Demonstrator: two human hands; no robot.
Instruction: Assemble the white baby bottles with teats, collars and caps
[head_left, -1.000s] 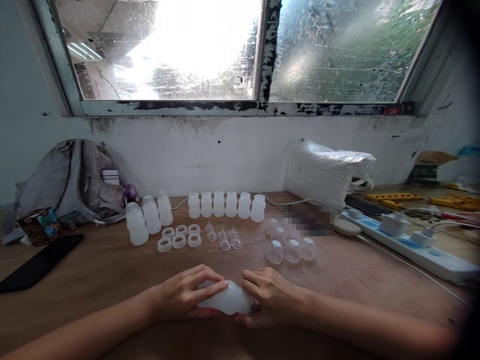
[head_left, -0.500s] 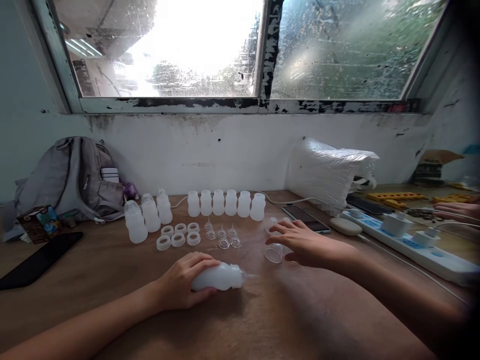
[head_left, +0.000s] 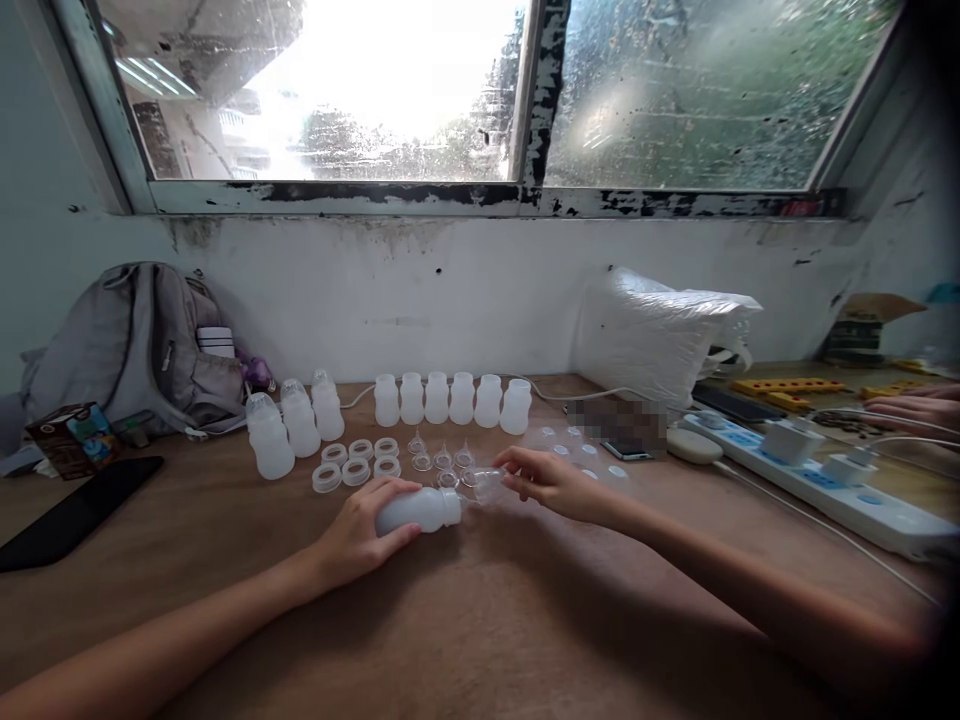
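Observation:
My left hand (head_left: 371, 525) is wrapped round a frosted baby bottle (head_left: 420, 512) that lies on its side, its neck and clear nipple facing right. In my right hand (head_left: 544, 482), the fingers pinch a clear domed bottle cap (head_left: 489, 487). The cap's opening is close to the nipple; whether they touch I cannot tell. Just behind are several clear nipples (head_left: 444, 462) standing on the table and several white collar rings (head_left: 357, 472) in two rows. A line of open frosted bottles (head_left: 450, 400) stands farther back. Capped bottles (head_left: 270, 438) stand upright at the left.
Several clear caps (head_left: 589, 452) stand right of my right hand. A phone (head_left: 630, 450), a white power strip (head_left: 795, 470) and cables lie beyond. A grey backpack (head_left: 142, 350) and black phone (head_left: 79, 510) are left. Another person's hand (head_left: 915, 412) is at the far right.
My right hand has moved left from the group of clear caps, with one cap now in its fingers. My left hand has shifted the bottle slightly left and away from me.

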